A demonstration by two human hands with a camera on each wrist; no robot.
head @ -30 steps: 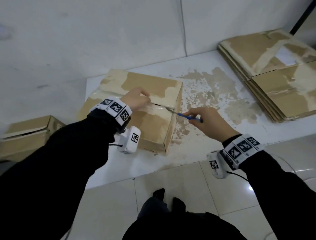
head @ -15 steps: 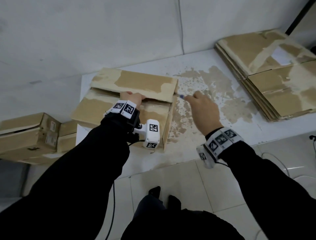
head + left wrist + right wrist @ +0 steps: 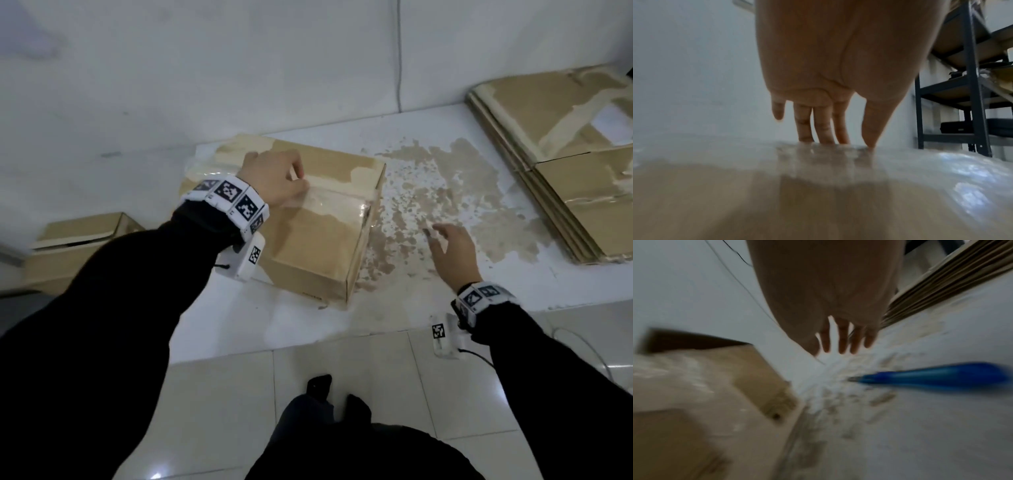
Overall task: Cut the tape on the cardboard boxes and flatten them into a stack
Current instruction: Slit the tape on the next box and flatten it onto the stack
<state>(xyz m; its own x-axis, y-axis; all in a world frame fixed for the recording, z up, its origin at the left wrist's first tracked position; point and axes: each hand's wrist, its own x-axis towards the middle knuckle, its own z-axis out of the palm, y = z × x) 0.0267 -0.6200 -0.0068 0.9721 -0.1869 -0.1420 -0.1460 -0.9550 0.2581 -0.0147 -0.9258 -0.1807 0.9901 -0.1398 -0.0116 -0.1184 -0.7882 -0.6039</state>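
A brown cardboard box [image 3: 318, 240] stands on the white table [image 3: 308, 325], with a clear tape band [image 3: 339, 202] along its top seam. My left hand [image 3: 277, 178] rests on the box top; in the left wrist view its fingers [image 3: 822, 123] reach down straight, and their tips touch the taped surface [image 3: 900, 170]. To the right of the box, my right hand [image 3: 448, 246] hovers low over the table, fingers spread, holding nothing. A blue-handled cutter [image 3: 941, 376] lies on the table under it, blurred in the right wrist view.
A stack of flattened cardboard [image 3: 565, 164] lies at the table's far right. More boxes [image 3: 75, 246] stand on the left beyond the table. The wall runs close behind the box. A dark metal rack [image 3: 972, 97] stands to the right. Tiled floor [image 3: 342, 377] lies in front.
The right hand, which held the blue cutter at the box seam, has let it go and now hovers open over the table. The left hand has moved from under the far flap onto the box top.
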